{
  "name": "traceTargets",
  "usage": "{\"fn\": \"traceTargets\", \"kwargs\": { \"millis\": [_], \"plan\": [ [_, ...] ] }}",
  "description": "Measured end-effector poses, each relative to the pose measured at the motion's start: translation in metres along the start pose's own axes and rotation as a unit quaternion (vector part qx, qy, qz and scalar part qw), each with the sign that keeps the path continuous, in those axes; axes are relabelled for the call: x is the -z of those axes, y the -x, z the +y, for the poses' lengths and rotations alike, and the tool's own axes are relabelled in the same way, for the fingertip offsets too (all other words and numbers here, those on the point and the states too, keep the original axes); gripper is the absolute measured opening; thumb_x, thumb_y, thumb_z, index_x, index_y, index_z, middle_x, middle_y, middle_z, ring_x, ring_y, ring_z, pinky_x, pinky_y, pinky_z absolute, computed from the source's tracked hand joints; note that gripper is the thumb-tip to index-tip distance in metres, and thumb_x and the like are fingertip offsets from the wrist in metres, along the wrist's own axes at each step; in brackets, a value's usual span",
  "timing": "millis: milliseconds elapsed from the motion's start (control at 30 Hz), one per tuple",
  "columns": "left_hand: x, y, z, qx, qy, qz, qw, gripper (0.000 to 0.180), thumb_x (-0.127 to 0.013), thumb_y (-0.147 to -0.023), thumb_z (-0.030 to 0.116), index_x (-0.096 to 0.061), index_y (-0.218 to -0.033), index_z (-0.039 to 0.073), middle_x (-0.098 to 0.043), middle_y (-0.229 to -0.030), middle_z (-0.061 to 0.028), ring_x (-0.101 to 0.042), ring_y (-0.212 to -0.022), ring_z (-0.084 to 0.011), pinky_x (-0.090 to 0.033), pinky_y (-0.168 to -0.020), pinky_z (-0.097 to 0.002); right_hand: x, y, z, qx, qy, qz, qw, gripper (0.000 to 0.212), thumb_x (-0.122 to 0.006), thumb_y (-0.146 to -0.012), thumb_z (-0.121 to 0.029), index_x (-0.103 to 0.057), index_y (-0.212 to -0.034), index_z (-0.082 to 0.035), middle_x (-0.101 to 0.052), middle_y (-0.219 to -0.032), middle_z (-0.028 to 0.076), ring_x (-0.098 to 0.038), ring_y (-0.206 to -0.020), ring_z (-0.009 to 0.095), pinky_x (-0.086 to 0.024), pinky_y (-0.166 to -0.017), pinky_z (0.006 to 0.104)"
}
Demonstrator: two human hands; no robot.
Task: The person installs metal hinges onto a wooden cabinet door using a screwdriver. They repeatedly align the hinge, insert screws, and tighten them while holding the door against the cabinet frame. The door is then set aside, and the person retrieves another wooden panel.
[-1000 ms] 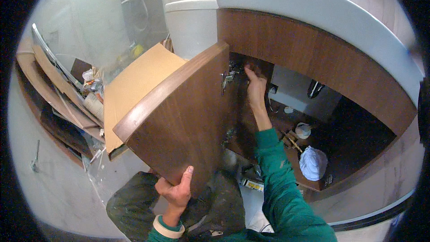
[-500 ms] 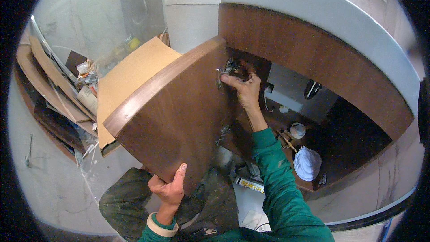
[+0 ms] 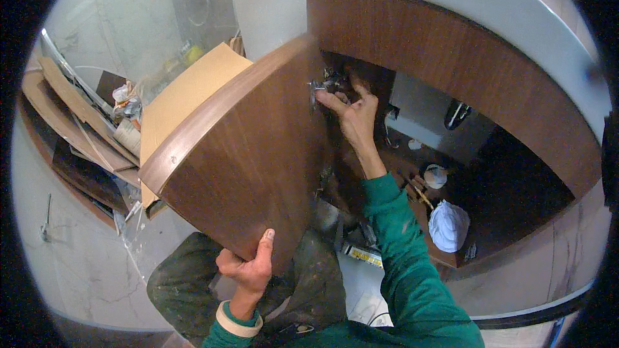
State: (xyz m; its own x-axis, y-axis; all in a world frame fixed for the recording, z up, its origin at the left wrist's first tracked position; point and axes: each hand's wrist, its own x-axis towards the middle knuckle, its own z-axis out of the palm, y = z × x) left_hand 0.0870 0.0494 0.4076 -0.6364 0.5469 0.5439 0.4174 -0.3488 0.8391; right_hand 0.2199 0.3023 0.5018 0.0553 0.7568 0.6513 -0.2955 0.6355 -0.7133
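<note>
The door [image 3: 238, 161] is at nine o'clock. The left hand [image 3: 251, 267] grips its low edge. The right hand [image 3: 358, 116] has fingers by the hinge [image 3: 314, 86], twelve o'clock; I can't tell if they pinch it. Best hold the door very still.

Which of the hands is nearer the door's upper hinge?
Right. The right hand is just beside the upper hinge; the left hand is well below it, gripping the lower edge of the door.
</note>
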Motion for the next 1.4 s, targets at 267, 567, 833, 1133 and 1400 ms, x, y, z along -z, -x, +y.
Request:
{"fn": "traceTargets", "kwargs": {
  "millis": [267, 567, 833, 1133, 1400],
  "plan": [
    [0.002, -0.012, 0.000, -0.019, 0.028, 0.009, 0.999, 0.018, -0.075, -0.074, -0.001, -0.068, -0.091, -0.003, -0.070, -0.087, -0.0087, -0.064, -0.075, -0.0172, -0.051, -0.072, -0.0307, 0.007, -0.005, 0.001, -0.023, 0.088, -0.050, 0.995, 0.066, -0.087, -0.068, -0.027, -0.059, -0.112, 0.013, -0.064, -0.108, 0.011, -0.059, -0.094, 0.016, -0.048, -0.084, 0.0280],
    [-0.001, -0.015, 0.013, -0.029, -0.038, 0.001, 0.999, 0.020, -0.075, -0.075, 0.000, -0.067, -0.090, -0.009, -0.070, -0.090, -0.0126, -0.064, -0.078, -0.0182, -0.050, -0.073, -0.0304, 0.071, 0.061, 0.006, -0.054, 0.101, 0.038, 0.993, 0.050, -0.080, -0.076, -0.027, -0.064, -0.113, 0.003, -0.070, -0.097, 0.009, -0.064, -0.088, 0.016, -0.051, -0.083, 0.0303],
    [0.003, -0.014, 0.004, -0.021, -0.030, 0.013, 0.999, 0.015, -0.075, -0.075, 0.000, -0.069, -0.087, -0.006, -0.070, -0.088, -0.0101, -0.063, -0.076, -0.0178, -0.049, -0.076, -0.0295, 0.169, 0.259, 0.033, -0.319, 0.189, 0.023, 0.928, 0.035, -0.074, -0.082, -0.023, -0.068, -0.107, -0.001, -0.071, -0.097, 0.008, -0.063, -0.089, 0.014, -0.050, -0.083, 0.0302],
    [0.000, -0.011, 0.012, -0.080, -0.072, 0.012, 0.994, 0.013, -0.075, -0.075, -0.001, -0.069, -0.084, -0.008, -0.071, -0.085, -0.0109, -0.064, -0.073, -0.0175, -0.049, -0.072, -0.0296, 0.155, 0.331, 0.066, -0.381, 0.149, -0.003, 0.912, 0.032, -0.071, -0.086, -0.019, -0.066, -0.109, 0.002, -0.068, -0.090, 0.007, -0.063, -0.080, 0.013, -0.052, -0.074, 0.0262],
    [-0.002, -0.007, 0.008, 0.008, -0.019, 0.036, 0.999, 0.010, -0.074, -0.075, -0.002, -0.070, -0.083, -0.007, -0.071, -0.085, -0.0099, -0.064, -0.074, -0.0159, -0.049, -0.072, -0.0289, 0.115, 0.278, 0.083, -0.312, 0.202, -0.053, 0.927, 0.035, -0.070, -0.087, -0.021, -0.064, -0.111, 0.003, -0.068, -0.093, 0.009, -0.062, -0.085, 0.014, -0.050, -0.075, 0.0276]
  ]
}}
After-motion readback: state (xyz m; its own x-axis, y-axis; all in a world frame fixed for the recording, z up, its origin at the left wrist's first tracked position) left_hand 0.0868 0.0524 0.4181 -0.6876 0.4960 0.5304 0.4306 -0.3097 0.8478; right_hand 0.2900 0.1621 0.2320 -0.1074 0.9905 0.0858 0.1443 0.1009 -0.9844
